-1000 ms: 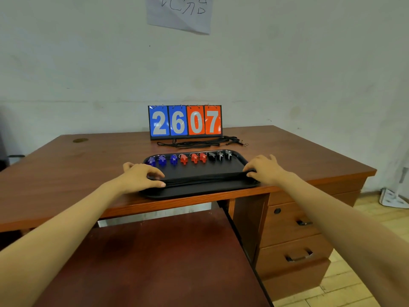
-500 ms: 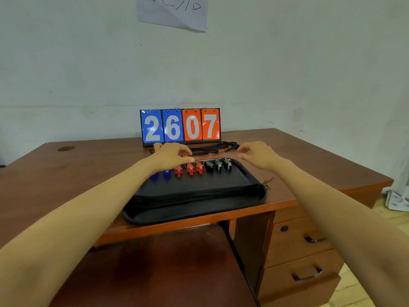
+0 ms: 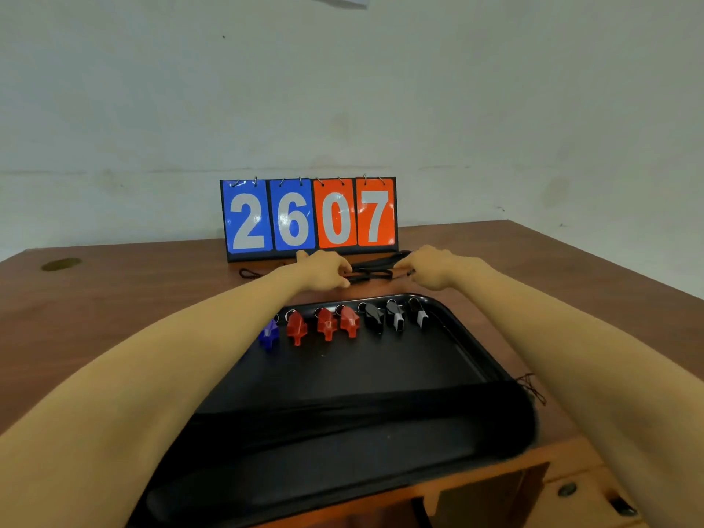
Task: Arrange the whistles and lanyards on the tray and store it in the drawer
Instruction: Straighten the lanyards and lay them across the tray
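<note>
A black tray [image 3: 476, 360] lies on the desk, its front edge overhanging. Along its far side stands a row of whistles: a blue one [image 3: 269, 333], three red ones [image 3: 325, 323] and three black ones [image 3: 394, 317]; my left forearm hides any further left. A band of black lanyards [image 3: 343, 413] lies across the tray's near part. Behind the tray, a loose bundle of black lanyards [image 3: 375, 269] lies on the desk. My left hand [image 3: 324, 269] and my right hand [image 3: 434, 266] rest on that bundle's two ends, fingers curled onto the cords.
A flip scoreboard [image 3: 309, 219] reading 2607 stands at the back against the wall. The wooden desk [image 3: 114, 299] has a cable hole [image 3: 61, 264] at the far left. Drawers with a lock [image 3: 567, 489] sit below at the right.
Both hands left the tray's front edge, passed over the whistles and now reach the lanyard bundle behind the tray. The camera has moved closer to the desk.
</note>
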{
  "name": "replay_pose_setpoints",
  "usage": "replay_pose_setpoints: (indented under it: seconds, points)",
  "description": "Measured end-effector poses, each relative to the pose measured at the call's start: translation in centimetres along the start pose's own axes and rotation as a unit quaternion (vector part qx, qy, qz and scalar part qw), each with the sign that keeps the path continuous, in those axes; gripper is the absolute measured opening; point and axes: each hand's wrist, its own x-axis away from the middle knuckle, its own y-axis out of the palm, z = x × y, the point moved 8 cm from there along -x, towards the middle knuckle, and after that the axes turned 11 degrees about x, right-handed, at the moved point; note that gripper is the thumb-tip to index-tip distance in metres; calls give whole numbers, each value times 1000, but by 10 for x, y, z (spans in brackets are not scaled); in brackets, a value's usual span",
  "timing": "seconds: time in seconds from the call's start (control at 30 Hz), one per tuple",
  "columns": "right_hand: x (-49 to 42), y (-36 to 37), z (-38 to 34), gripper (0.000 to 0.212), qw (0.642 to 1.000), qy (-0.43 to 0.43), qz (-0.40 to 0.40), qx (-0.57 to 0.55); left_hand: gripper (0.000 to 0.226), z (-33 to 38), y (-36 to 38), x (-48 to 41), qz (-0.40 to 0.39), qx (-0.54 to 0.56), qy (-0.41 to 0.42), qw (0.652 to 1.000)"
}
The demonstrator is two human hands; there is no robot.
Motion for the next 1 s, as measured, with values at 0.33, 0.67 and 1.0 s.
replay_pose_setpoints:
  seconds: [0.33, 0.67, 1.0]
  points:
    - [4, 2, 2, 19, 999, -8, 39, 29, 19, -18, -2, 3, 31, 15, -26, 999]
    - [34, -45, 14, 9, 942, 18, 119, -313, 47, 40, -20, 12, 54, 156, 47, 985]
    - [69, -96, 31, 13, 810, -11, 218, -545, 19, 96, -30, 16, 97, 424, 82, 897]
